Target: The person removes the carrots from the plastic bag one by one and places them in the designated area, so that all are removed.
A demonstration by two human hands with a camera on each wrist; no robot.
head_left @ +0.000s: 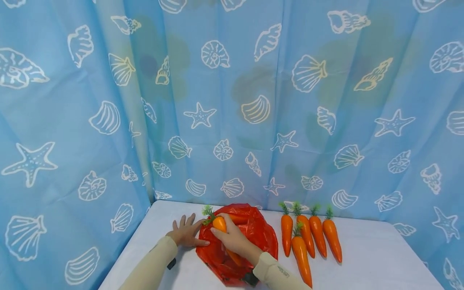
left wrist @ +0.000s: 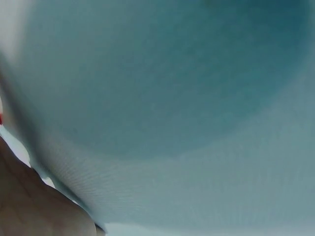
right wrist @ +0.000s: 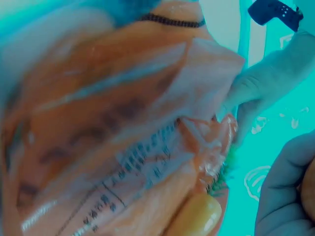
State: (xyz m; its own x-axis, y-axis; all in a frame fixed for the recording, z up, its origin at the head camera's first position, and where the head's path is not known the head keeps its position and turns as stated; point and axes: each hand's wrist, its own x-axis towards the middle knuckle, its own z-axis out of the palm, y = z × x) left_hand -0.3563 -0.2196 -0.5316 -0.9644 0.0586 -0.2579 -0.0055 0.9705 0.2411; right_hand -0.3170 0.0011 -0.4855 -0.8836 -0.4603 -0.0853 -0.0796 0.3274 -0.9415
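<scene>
A red plastic bag (head_left: 266, 237) lies on the white table with its mouth open. My right hand (head_left: 233, 239) grips an orange carrot (head_left: 219, 224) with a green top, over the bag's mouth. The carrot's tapered end runs down into the bag. Another carrot (head_left: 238, 218) lies inside, toward the far rim. At the bag's left edge, my left hand (head_left: 186, 233) has its fingers spread and its thumb against the plastic. In the right wrist view, printed plastic (right wrist: 113, 162) fills much of the picture, beside the carrot's rounded top (right wrist: 197, 216).
To the right of the bag, several carrots (head_left: 317, 235) lie in a row, green tops pointing away. One more carrot (head_left: 301, 259) lies in front of them. A blue curtain (head_left: 232, 121) with shell prints hangs behind and left of the table (head_left: 377, 257).
</scene>
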